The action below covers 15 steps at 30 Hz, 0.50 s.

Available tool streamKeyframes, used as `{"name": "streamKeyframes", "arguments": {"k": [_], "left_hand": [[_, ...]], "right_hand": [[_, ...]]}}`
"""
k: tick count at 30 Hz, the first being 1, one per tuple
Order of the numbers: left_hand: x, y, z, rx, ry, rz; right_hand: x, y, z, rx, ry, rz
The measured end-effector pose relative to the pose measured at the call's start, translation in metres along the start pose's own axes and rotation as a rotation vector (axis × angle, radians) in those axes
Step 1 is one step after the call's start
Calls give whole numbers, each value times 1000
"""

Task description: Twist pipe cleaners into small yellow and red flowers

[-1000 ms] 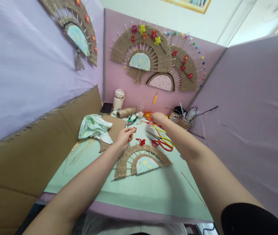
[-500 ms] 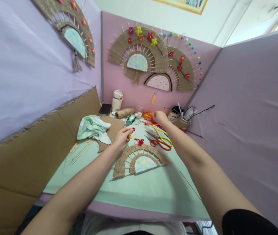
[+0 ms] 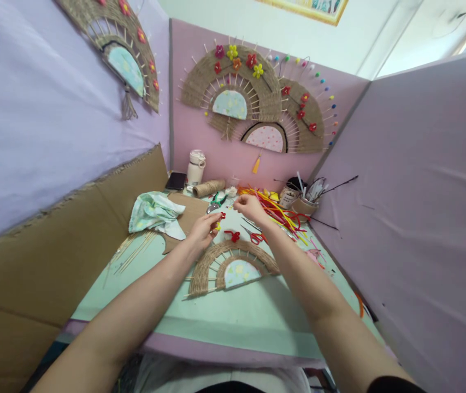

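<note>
My left hand (image 3: 205,229) is closed, pinching a small red pipe-cleaner flower (image 3: 223,215) at its fingertips, with a bit of yellow below it. My right hand (image 3: 249,207) hovers to the right of it, fingers pressed together; whatever they may hold is too small to make out. Below both hands lies a half-round fan (image 3: 210,267) of woven twine on sticks, with a pale floral cloth centre (image 3: 241,273). A second red pipe-cleaner flower (image 3: 235,236) rests at the fan's top edge. Red-handled scissors (image 3: 254,236) lie partly under my right arm.
Loose coloured pipe cleaners (image 3: 284,215) spread behind my right arm. Green-handled pliers (image 3: 217,201), a twine roll (image 3: 208,188) and a white bottle (image 3: 196,168) stand or lie at the back. Floral cloth (image 3: 154,213) covers some cardboard (image 3: 194,210); thin sticks (image 3: 136,254) lie left. Pots (image 3: 304,206) hold twigs.
My right hand has drawn back from the pipe-cleaner pile, moving left and nearer to my left hand. My left hand stays almost in place with the red flower.
</note>
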<state>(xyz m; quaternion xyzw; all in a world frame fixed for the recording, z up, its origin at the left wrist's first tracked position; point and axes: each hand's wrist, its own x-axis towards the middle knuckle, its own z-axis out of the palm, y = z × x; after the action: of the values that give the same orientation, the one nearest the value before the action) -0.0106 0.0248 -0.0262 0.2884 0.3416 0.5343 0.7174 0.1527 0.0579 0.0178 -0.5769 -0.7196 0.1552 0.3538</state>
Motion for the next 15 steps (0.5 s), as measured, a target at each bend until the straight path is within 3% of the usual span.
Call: {"name": "streamKeyframes", "arguments": {"k": [6, 15], "left_hand": [[0, 5, -2, -137, 13, -38], [0, 2, -1, -126, -19, -55]], "right_hand": [[-45, -32, 37, 108, 150, -64], [-66, -30, 45, 69, 147, -13]]}}
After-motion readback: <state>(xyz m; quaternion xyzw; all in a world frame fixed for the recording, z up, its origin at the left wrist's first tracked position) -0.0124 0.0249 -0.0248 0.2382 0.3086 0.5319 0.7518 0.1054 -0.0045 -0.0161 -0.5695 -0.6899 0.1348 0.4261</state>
